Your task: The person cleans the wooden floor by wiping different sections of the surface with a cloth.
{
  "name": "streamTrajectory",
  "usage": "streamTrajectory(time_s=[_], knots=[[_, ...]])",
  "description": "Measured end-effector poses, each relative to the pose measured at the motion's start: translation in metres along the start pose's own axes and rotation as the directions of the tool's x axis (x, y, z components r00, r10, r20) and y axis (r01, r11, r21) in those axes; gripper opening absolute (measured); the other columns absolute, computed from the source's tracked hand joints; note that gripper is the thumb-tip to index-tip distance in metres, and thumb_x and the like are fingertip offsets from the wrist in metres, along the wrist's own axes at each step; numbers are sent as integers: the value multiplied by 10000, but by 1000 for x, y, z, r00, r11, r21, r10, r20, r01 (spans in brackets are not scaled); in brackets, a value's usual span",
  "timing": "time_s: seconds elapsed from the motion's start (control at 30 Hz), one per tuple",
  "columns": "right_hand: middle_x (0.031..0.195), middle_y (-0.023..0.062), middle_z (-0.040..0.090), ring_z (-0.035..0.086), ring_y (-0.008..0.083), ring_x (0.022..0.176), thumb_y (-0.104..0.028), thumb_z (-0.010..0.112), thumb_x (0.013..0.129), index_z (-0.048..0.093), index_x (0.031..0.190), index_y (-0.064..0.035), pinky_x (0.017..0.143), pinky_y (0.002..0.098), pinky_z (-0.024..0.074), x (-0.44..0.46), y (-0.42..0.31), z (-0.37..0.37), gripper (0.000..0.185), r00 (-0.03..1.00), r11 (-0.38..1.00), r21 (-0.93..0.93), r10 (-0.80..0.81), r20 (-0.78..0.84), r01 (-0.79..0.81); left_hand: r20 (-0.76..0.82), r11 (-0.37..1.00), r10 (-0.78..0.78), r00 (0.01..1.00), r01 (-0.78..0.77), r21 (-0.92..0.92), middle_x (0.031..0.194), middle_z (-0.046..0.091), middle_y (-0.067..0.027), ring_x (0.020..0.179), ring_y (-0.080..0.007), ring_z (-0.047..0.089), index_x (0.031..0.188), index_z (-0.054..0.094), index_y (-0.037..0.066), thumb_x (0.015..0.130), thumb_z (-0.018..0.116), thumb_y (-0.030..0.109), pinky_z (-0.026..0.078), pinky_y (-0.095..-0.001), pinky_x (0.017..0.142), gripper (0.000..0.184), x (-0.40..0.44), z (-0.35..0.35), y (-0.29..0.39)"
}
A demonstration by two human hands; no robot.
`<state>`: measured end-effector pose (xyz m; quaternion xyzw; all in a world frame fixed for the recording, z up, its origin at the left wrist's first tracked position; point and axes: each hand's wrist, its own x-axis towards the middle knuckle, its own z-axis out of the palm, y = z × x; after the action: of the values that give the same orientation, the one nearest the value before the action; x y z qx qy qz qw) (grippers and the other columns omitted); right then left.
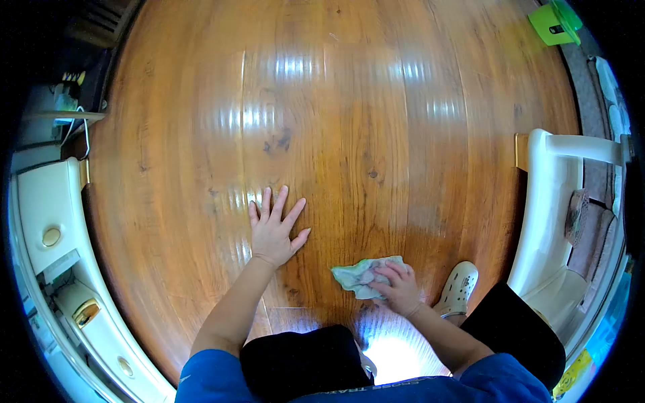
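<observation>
My left hand [274,232] lies flat on the wooden floor [376,134] with its fingers spread, holding nothing. Lower and to the right, my right hand [399,289] presses on a crumpled pale cleaning cloth [361,276], which rests on the boards. The fingers are bent over the cloth's right side, and its left part sticks out flat. Some of the fingertips are hidden in the folds.
A white clog [462,282] is on my foot, right of my right hand. White drawers [50,208] line the left edge. At the right stands a white furniture frame [534,201] with grey cushions [594,242]. A green bin [555,25] sits at the top right.
</observation>
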<state>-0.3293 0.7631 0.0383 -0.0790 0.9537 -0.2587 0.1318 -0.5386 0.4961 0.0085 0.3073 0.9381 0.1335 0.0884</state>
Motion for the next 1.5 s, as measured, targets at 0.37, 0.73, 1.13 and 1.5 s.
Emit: streamTrajectory(time_s=[0.37, 0.73, 1.13, 1.5], knots=[[1267, 101, 527, 487, 317, 1115, -324, 783, 677, 615, 1153, -223, 882, 444, 426, 261, 136, -113, 515, 893, 964, -195, 80, -442, -183, -18, 1000, 0, 1000, 0, 12, 1523, 287, -103, 1407, -379, 211, 1356, 500, 277, 780, 664, 456, 138, -627, 1087, 625, 0, -2, 1], [1117, 54, 576, 532, 283, 1089, -309, 795, 587, 673, 957, -271, 888, 437, 390, 9, 36, -2, 392, 870, 990, -14, 118, -478, -141, -11, 1000, -1, 1000, 1, 18, 1522, 290, -108, 1406, -383, 213, 1364, 495, 269, 778, 662, 450, 131, -619, 1096, 635, 1, -1, 2], [1236, 146, 533, 503, 348, 1094, -337, 774, 691, 632, 1119, -165, 857, 479, 433, 228, 154, -113, 482, 719, 927, -237, 48, -693, -290, -7, 999, -6, 1000, 7, 48, 1519, 292, -110, 1405, -394, 207, 1352, 501, 269, 763, 660, 450, 145, -620, 1095, 636, 1, -1, 4], [1142, 147, 559, 535, 370, 1002, -250, 800, 579, 649, 1020, -164, 822, 485, 443, 15, 104, -33, 474, 767, 923, -109, 237, -596, -370, -11, 998, 3, 1000, -2, 62, 1514, 295, -124, 1394, -421, 219, 1349, 504, 240, 758, 656, 427, 147, -638, 1081, 639, 1, 3, 2]])
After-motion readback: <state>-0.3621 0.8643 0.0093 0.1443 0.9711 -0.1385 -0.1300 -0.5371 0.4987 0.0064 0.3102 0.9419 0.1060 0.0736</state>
